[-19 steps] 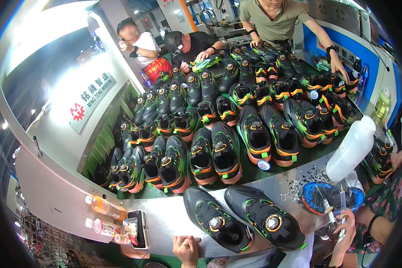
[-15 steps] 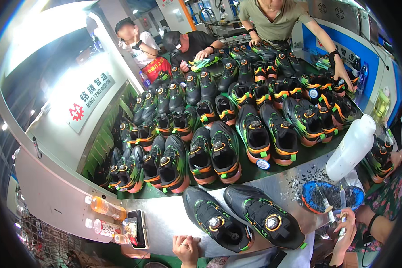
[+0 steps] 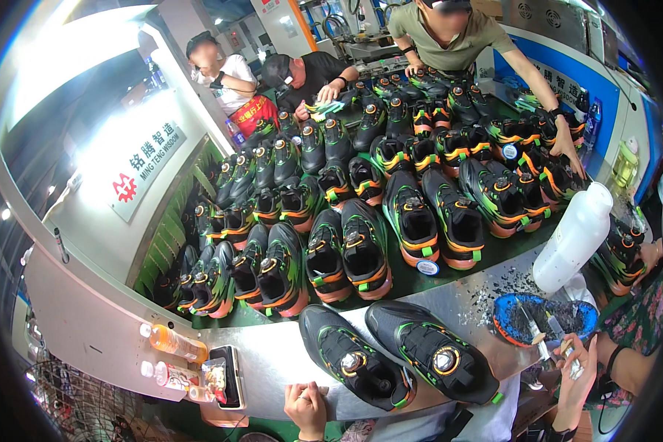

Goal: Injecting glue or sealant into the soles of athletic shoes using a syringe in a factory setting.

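My left hand (image 3: 306,407) rests with curled fingers at the near edge of the metal bench; whatever it may hold is hidden. Beside it stand two black shoes, a left one (image 3: 346,346) and a right one (image 3: 427,346), with green trim and round dials. My right hand (image 3: 576,372) is closed around a clear syringe (image 3: 555,325), its tip pointing up and left over a blue sole-shaped tray (image 3: 583,318) of dark bits. A second syringe (image 3: 532,325) lies across that tray. Behind the tray a white plastic bottle (image 3: 573,237) leans right.
Rows of similar shoes (image 3: 365,254) cover the green belt beyond the bench. At left lie drink bottles (image 3: 175,342) and a phone (image 3: 233,376). A co-worker's forearm (image 3: 637,372) is close to my right hand. Across the belt, a person in green (image 3: 457,44) reaches among the shoes.
My right hand has turned, tilting the syringe left and lower over the tray. The person in green leans farther forward, with the reaching hand nearer. My left hand has barely moved.
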`<state>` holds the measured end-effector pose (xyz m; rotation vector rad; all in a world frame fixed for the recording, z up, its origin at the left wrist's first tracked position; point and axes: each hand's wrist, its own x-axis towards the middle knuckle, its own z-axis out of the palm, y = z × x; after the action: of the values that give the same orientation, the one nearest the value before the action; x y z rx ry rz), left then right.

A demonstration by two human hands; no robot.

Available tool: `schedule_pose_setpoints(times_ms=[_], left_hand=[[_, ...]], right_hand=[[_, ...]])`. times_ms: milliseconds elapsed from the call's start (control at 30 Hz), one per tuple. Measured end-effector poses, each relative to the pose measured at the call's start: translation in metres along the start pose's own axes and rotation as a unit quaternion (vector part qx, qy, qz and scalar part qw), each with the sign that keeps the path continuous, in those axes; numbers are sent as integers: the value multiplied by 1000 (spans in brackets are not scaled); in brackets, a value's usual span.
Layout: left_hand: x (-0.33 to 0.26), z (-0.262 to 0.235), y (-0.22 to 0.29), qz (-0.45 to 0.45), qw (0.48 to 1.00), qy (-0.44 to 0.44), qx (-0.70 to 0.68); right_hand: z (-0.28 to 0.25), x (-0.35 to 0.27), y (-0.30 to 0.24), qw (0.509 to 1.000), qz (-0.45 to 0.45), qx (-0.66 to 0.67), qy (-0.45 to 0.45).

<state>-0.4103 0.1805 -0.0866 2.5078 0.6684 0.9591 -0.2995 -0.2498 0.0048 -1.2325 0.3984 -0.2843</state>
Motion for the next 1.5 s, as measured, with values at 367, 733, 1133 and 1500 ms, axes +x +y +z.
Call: schedule_pose_setpoints(times_ms=[367,733,1133,1500], left_hand=[[-1,3,-3,2,1000,6,2],[-2,1,-2,5,1000,11,4],[14,-19,40,-89,970,83,-210],[-3,-41,164,219,950,-220,38]], right_hand=[[-16,-9,-4,997,-19,49,-58],[-15,-12,1,987,-88,19,-131],[-14,-19,13,992,-62,44,-96],[-20,-36,14,989,-85,-18,-116]])
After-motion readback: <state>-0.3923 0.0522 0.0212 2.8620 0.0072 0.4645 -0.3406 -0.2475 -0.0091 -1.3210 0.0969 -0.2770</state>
